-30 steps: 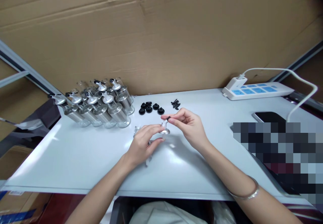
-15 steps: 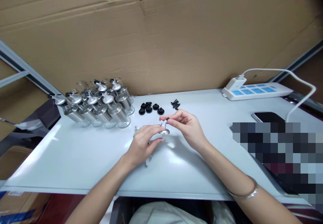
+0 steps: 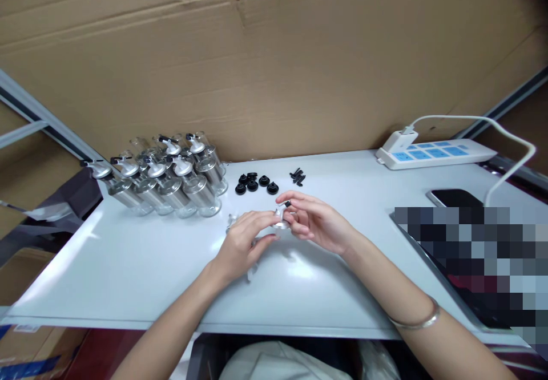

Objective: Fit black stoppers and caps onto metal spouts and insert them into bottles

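Note:
Between the thumb and fingers of my left hand (image 3: 246,238) is a silver pourer cap (image 3: 281,219) with a flared base. My right hand (image 3: 319,220) closes on the cap's right side, its index finger resting over a small black flap (image 3: 287,203) at the top of the spout. Behind and below my left hand lie a few more silver parts (image 3: 232,221), mostly hidden by it. Farther back are several round black stoppers (image 3: 252,185) and a small pile of black flaps (image 3: 298,176).
Several glass bottles with steel sleeves (image 3: 173,191) stand at the back left, many topped with silver pourers. At the right are a white power strip (image 3: 440,154) with a plugged-in charger, a phone (image 3: 456,198) and a pixelated area. Cardboard (image 3: 299,72) walls the back.
My right hand has shifted from pinching the black flap to wrapping its fingers against the cap, index finger on top. The cap has tilted slightly; my left hand keeps its place.

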Demonstrator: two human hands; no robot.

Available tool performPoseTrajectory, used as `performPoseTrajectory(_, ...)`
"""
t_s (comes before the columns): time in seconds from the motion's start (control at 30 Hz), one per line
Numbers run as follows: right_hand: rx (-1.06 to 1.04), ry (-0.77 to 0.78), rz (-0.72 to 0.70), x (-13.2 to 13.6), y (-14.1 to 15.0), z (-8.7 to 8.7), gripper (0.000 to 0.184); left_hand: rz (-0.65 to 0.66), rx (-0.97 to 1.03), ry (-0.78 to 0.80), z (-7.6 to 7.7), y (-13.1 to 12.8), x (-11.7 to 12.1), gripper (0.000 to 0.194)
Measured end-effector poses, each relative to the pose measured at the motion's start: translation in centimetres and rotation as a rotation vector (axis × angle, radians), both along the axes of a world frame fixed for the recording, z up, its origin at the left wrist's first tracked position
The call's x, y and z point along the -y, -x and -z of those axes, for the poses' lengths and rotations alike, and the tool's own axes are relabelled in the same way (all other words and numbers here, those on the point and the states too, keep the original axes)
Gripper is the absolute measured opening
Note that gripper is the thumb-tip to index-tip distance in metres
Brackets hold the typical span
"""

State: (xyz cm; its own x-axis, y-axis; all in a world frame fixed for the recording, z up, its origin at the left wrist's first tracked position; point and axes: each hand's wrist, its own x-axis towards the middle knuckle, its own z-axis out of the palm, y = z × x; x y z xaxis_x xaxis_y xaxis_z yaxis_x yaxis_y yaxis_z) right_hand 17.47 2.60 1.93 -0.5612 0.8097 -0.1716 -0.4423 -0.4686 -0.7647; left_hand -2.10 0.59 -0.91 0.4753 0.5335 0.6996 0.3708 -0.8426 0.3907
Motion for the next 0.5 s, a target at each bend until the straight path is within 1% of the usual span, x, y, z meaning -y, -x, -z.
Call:
performPoseTrajectory(0.17, 0.004, -0.011, -0.01, -0.38, -0.33, 0.36, 0.014, 0.022, 0.003, 0.008, -0.14, -0.1, 0.05, 0.029)
performPoseTrajectory(0.3, -0.005, -0.017, -0.023, -0.44, -0.32, 0.48, 0.014, 0.031, 0.004, 0.004, -0.18, -0.18, 0.08, 0.027)
performPoseTrajectory(0.5, -0.02, 0.013, 0.007, -0.38, -0.24, 0.56, 0.016, 0.029, -0.013, 0.013, 0.16, -0.21, 0.14, 0.025)
